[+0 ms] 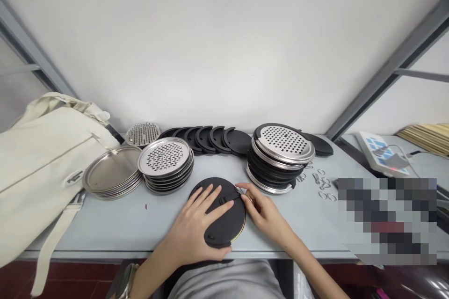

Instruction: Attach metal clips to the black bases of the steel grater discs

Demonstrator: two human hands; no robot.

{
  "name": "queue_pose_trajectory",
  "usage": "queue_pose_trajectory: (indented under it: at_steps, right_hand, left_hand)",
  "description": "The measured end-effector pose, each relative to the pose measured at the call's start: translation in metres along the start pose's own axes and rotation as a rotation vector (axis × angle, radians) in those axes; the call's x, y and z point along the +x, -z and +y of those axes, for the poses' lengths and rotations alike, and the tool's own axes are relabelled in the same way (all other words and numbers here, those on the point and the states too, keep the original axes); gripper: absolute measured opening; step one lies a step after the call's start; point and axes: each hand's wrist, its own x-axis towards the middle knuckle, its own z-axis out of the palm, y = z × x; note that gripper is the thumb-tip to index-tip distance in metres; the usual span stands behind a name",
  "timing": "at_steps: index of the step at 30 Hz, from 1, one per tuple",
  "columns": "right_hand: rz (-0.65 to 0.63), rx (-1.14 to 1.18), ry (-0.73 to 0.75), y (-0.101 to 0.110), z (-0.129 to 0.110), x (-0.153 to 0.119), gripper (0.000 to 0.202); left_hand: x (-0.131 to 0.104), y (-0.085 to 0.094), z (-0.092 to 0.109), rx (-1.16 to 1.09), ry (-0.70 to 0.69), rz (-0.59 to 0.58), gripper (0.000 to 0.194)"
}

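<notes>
A round black disc (228, 224) lies near the table's front edge, with a thin yellowish rim at its lower right. My left hand (198, 219) rests on it with fingers spread, the thumb at its lower edge. My right hand (257, 207) pinches a small metal ring or clip (239, 190) at the disc's upper right edge. Behind my right hand stands a stack of black and silver discs (275, 168), topped by a perforated metal plate (283, 142). Several metal rings and clips (323, 185) lie to its right.
Stacked grater plates (166, 158) and plain metal plates (112, 170) stand at left, beside a cream bag (45, 163). A row of black discs (210, 139) lies along the wall. A white and blue device (384, 151) and a pixelated area are at right.
</notes>
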Motion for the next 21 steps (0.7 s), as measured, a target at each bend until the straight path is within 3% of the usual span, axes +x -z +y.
queue_pose_trajectory:
  at_steps: [21]
  right_hand:
    - [0.062,0.002,-0.002,-0.0001,0.0042,-0.0023,0.03]
  left_hand:
    - [0.0,0.0007,-0.0009,0.001,0.004,-0.007,0.095]
